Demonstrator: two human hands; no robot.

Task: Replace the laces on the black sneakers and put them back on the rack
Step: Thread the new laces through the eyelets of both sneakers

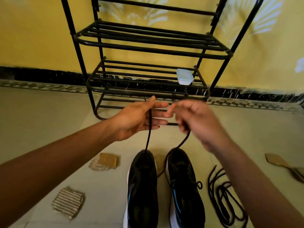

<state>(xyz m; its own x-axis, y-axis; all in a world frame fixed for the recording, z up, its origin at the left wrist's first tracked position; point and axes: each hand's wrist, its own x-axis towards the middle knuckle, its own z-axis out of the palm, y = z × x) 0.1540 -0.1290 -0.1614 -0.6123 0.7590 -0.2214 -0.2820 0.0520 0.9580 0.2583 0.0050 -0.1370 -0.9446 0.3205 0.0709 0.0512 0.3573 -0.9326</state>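
Lace (148, 134) held up: my left hand (139, 119) pinches one end, my right hand (194, 122), blurred, grips the other, probably to even lengths. Below both hands lie the black sneakers (143, 186), shoe rack (148, 36) beyond.

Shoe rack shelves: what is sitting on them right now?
Only a small pale-blue lidded box shows on the rack, toward the right of a lower shelf. The left hand and right hand cover part of the bottom shelf.

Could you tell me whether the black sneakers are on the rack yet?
Off: both sneakers stand on the floor before the rack.
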